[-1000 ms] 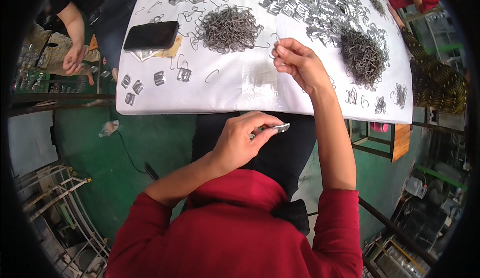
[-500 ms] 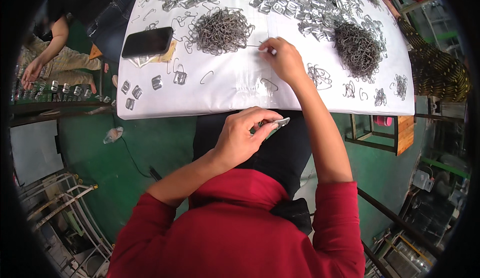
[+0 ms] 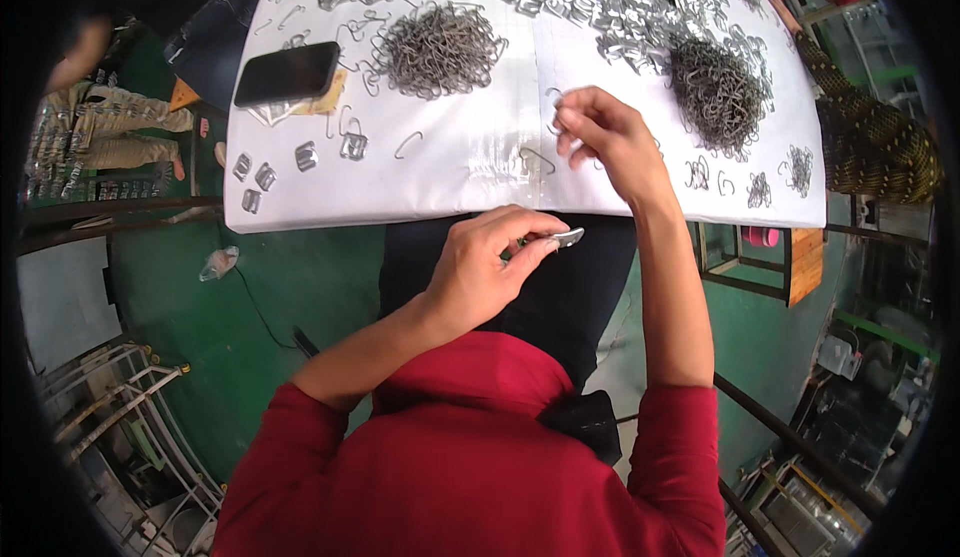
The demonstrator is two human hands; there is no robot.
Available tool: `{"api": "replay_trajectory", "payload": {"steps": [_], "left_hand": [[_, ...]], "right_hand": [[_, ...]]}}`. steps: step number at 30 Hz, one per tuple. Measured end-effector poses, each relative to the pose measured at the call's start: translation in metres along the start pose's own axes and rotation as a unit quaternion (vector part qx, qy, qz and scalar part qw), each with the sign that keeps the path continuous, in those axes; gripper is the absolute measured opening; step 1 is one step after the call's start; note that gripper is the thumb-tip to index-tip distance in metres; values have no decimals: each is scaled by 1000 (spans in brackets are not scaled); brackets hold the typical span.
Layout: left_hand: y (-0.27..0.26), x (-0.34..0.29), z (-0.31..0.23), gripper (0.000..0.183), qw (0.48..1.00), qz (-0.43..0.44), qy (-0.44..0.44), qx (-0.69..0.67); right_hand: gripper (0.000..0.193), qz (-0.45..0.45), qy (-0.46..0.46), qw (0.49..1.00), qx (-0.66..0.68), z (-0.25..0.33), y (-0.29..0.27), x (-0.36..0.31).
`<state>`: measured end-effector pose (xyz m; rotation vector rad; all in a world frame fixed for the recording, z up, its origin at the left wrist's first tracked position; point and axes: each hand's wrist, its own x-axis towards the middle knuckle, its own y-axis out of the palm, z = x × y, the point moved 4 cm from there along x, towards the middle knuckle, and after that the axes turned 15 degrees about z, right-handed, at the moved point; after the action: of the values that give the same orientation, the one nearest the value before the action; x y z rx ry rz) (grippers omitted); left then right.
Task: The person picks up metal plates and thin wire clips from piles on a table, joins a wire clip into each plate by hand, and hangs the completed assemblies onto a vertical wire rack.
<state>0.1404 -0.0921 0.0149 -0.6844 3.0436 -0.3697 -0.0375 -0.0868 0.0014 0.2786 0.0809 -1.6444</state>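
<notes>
My left hand [image 3: 490,262] is closed in a pinch on a small shiny metal buckle [image 3: 568,238], just in front of the table's near edge and above my lap. Over the white tabletop, my right hand [image 3: 608,137] has thumb and fingers pinched together on a thin bent wire hook [image 3: 554,94], whose curved end sticks out on the left of the fingertips. Below that hand, another wire hook [image 3: 538,161] lies on the table, and one more loose wire hook [image 3: 408,145] rests farther left. A dense heap of wire hooks [image 3: 440,52] sits beyond them.
A second hook heap [image 3: 715,102] stands at right, with many metal buckles [image 3: 580,2] spread behind. A black phone [image 3: 288,75] lies over papers at left, near several loose buckles [image 3: 305,156]. People are around the table; a wooden stool [image 3: 804,265] stands beneath its right side.
My right hand has moved right and nearer to me, away from the left hook heap, with a wire hook now at its fingertips. My left hand stays almost still with the buckle.
</notes>
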Motion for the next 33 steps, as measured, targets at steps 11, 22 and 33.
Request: {"api": "replay_trajectory", "payload": {"steps": [11, 22, 33], "left_hand": [[4, 8, -11, 16, 999, 14, 13, 36], [16, 12, -9, 16, 992, -23, 77, 98], [-25, 154, 43, 15, 983, -23, 107, 149]], "right_hand": [[6, -183, -66, 981, -2, -16, 51, -114], [7, -294, -125, 943, -88, -31, 53, -111], [9, -301, -173, 919, -190, -23, 53, -124]]}}
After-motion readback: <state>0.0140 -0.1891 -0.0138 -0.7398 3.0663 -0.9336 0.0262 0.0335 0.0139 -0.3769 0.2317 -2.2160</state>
